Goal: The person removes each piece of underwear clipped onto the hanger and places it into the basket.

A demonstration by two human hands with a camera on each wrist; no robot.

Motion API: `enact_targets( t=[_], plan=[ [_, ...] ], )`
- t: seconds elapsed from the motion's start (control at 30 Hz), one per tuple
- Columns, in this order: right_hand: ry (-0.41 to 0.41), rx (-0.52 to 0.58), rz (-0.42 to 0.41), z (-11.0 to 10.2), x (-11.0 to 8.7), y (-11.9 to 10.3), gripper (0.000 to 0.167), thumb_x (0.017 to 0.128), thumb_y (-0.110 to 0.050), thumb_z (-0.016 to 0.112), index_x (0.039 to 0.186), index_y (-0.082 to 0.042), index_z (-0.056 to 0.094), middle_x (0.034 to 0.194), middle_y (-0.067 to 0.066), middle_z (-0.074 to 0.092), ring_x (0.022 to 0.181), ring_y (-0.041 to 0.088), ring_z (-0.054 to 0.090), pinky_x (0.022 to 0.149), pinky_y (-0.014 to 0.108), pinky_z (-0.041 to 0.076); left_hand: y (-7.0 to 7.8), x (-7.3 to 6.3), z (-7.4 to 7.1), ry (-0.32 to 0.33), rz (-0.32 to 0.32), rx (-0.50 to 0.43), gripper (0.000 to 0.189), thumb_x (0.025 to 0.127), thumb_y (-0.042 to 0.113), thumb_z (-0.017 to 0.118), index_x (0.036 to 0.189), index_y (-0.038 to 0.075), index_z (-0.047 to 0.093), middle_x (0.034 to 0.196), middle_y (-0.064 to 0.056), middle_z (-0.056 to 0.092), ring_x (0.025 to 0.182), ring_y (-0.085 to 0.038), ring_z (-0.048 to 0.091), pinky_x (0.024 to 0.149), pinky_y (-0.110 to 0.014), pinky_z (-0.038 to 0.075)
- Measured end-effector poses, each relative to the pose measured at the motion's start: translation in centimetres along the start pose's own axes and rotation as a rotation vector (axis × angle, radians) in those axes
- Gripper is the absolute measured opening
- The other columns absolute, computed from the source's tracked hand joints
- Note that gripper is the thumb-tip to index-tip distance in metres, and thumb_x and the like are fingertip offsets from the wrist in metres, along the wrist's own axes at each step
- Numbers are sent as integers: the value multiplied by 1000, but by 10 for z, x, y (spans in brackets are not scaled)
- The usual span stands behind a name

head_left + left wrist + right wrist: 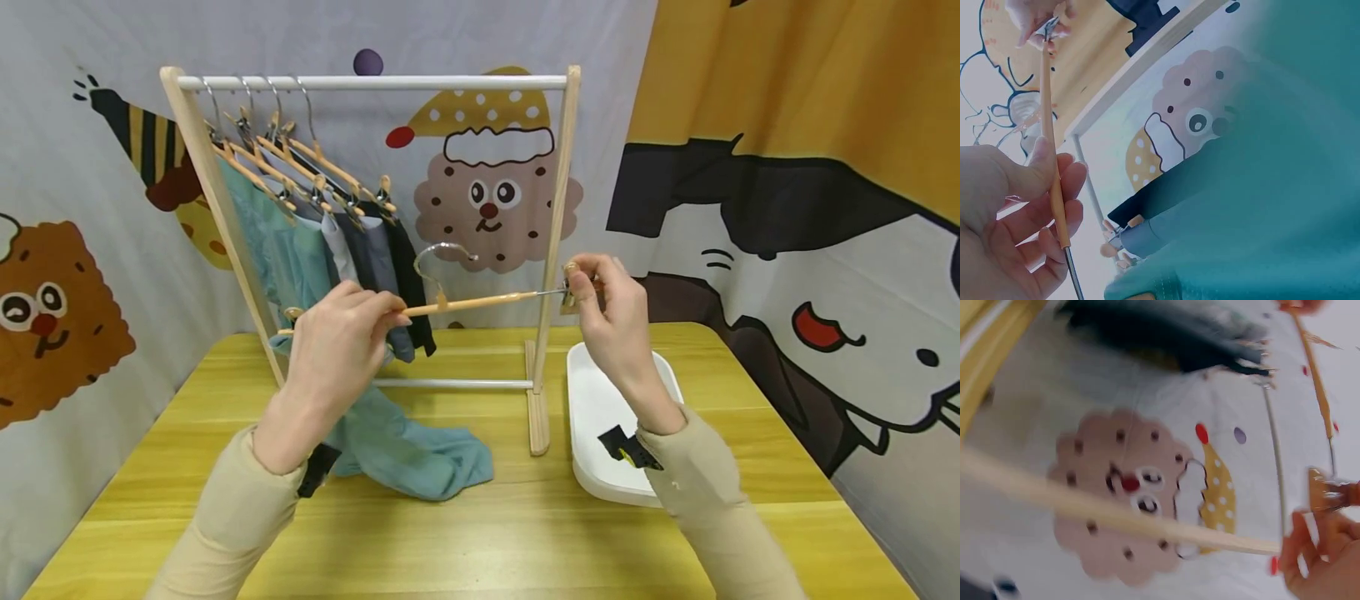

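Note:
A wooden clip hanger [480, 303] with a metal hook is held up in front of the rack. My left hand [333, 358] grips its bar near the left end, thumb and fingers round the wood in the left wrist view. At the right end, my right hand [615, 321] pinches the clip [1319, 490] on the metal rod. A teal garment [412, 450] drapes below and behind my left hand onto the table, and fills much of the left wrist view as teal cloth [1285, 206]. Whether the left clip holds it is hidden.
A small wooden clothes rack [558, 225] stands on the wooden table [480, 550]. Several hangers with clothes [292, 250] hang at the left of its white rail [450, 82]. Under my right hand sits a white tray [592, 408]. Patterned curtains [750, 100] close off the back.

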State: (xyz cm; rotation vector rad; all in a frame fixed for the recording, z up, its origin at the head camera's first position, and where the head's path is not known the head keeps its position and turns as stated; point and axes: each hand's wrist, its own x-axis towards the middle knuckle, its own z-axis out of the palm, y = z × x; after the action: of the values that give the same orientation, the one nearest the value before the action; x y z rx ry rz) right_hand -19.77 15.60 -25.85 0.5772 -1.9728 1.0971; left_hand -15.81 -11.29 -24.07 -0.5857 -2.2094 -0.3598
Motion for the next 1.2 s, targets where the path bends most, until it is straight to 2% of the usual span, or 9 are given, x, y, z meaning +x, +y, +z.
enact_targets(
  t=[0.2, 0.37, 0.47, 0.57, 0.7, 0.83, 0.93, 1.0, 1.2],
  plan=[
    [168, -526, -431, 16, -8, -8, 47, 103, -32, 35, 122, 4, 57, 121, 22, 60, 118, 38, 50, 100, 44, 44, 2, 0, 5, -7, 29, 10, 10, 85, 15, 70, 85, 6, 73, 73, -7, 70, 68, -23, 58, 54, -33, 49],
    [145, -645, -706, 31, -14, -17, 33, 100, -23, 47, 111, 2, 65, 107, 16, 69, 104, 31, 63, 93, 37, 51, 7, 1, 7, -5, 61, -3, 10, 87, 16, 68, 85, 7, 73, 73, -6, 71, 68, -22, 58, 55, -32, 48],
    [60, -613, -721, 37, -18, -16, 24, 95, -17, 55, 104, 0, 69, 90, 13, 69, 83, 28, 64, 75, 34, 55, 10, 2, 9, 8, 84, 1, 11, 87, 17, 67, 84, 8, 73, 72, -6, 71, 67, -22, 58, 57, -31, 46],
    [8, -535, -687, 39, -21, -11, 13, 90, -9, 60, 96, -1, 70, 76, 9, 62, 66, 24, 54, 56, 30, 45, 11, 1, 11, 17, 116, 18, 11, 86, 19, 68, 84, 9, 73, 73, -5, 72, 70, -23, 60, 63, -34, 43],
    [-3, -462, -667, 38, -22, -8, 8, 88, -1, 60, 90, -2, 68, 70, 7, 58, 59, 22, 43, 50, 28, 34, 5, -1, 4, -21, 153, 31, 23, 86, 25, 68, 101, 8, 72, 88, -8, 73, 89, -26, 62, 81, -42, 42],
    [11, -460, -667, 34, -22, -6, 8, 85, 2, 61, 87, -2, 68, 69, 7, 58, 57, 21, 41, 50, 27, 32, -8, -3, -15, -102, 125, -7, 44, 84, 29, 70, 121, 5, 63, 109, -13, 70, 108, -31, 59, 97, -49, 42],
    [31, -465, -663, 31, -20, -6, 7, 85, 1, 61, 86, -1, 68, 67, 7, 57, 57, 21, 41, 50, 27, 32, -17, -8, -25, -175, 70, -37, 47, 86, 26, 69, 126, 5, 59, 115, -13, 67, 109, -31, 59, 91, -48, 47],
    [44, -466, -667, 29, -20, -6, 7, 86, 0, 61, 85, -1, 68, 67, 7, 56, 57, 21, 41, 49, 27, 32, -20, -10, -27, -198, 51, -46, 46, 87, 23, 68, 127, 2, 56, 117, -14, 64, 94, -29, 63, 78, -43, 52],
    [47, -472, -649, 26, -20, -4, 5, 83, 2, 64, 83, -1, 67, 67, 7, 58, 56, 21, 41, 49, 27, 32, -24, -14, -25, -188, -7, -54, 36, 93, 9, 58, 124, -7, 49, 111, -20, 60, 70, -25, 61, 57, -36, 50]
  ],
)
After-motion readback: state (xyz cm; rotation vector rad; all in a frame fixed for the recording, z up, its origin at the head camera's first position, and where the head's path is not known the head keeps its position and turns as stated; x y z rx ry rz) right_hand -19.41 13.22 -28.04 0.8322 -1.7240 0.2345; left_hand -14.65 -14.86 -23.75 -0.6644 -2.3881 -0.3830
